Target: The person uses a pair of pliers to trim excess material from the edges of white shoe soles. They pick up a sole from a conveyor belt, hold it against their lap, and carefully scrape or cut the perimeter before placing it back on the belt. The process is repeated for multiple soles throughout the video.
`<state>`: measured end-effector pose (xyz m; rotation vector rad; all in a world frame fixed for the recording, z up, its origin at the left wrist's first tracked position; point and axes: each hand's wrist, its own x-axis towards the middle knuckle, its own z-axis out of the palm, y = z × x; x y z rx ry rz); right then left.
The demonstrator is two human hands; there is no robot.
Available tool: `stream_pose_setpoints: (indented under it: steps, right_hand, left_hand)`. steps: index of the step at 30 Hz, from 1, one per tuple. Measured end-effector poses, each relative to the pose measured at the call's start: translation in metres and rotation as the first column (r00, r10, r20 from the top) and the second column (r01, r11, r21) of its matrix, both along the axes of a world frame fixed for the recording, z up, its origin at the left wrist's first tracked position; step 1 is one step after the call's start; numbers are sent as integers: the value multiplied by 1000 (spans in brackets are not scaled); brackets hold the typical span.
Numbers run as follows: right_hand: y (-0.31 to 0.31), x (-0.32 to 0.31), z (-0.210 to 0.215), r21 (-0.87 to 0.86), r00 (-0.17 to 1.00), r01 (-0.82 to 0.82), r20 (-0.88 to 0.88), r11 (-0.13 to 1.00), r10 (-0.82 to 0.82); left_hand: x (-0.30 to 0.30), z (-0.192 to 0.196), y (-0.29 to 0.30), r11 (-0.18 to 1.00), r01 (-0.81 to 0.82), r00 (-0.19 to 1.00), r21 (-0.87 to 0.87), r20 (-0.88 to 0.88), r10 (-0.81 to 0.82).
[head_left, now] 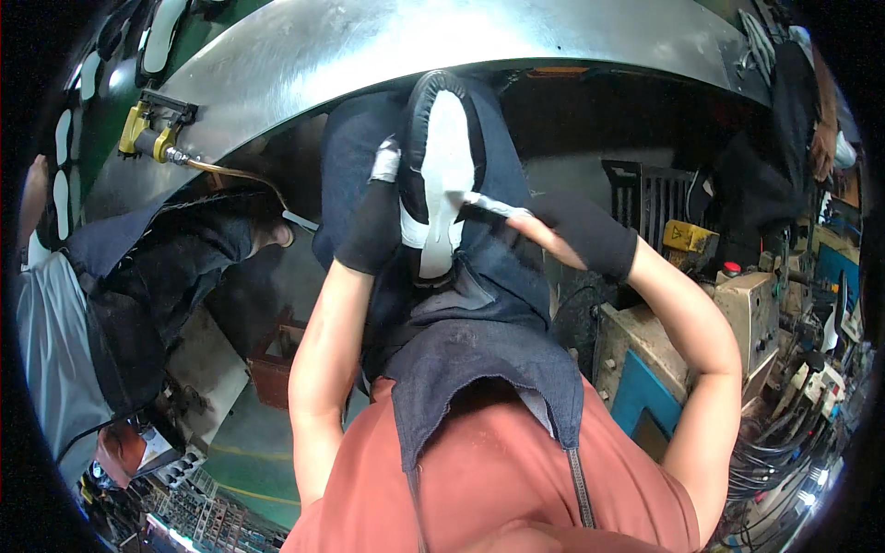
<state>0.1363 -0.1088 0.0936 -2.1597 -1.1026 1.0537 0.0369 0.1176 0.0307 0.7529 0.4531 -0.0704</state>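
Under the curved metal desk, a denim apron covers the lap. On it stands a black-and-white shoe, sole up. Left hand, gloved, clasps its side; right hand pinches a small brush, bristles hard to see.

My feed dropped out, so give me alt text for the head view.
A black-and-white shoe rests sole-up on the person's aproned lap, steadied by the gloved left hand while the gloved right hand presses a thin tool to its white sole. A curved metal table lies ahead.
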Motion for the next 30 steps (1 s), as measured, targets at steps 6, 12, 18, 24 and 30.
stream_pose_setpoints:
  steps: [6,12,18,24,30]
  right_hand:
    - [20,36,6,-149,933,-41,-360,988,-16]
    - [18,7,13,46,623,-252,772,967,126]
    - [16,13,56,-149,780,-232,562,961,275]
    - [44,5,35,178,837,-394,476,902,272]
    - [29,-12,22,385,800,-393,591,835,104]
  left_hand:
    - [3,9,-9,947,163,963,278,-255,-91]
    - [-2,-29,-28,680,83,976,729,-196,91]
    - [-3,-22,-25,229,-192,980,954,198,-5]
    - [-11,4,-22,678,262,963,687,-228,-142]
    - [-21,-40,-1,345,209,913,915,-56,-403]
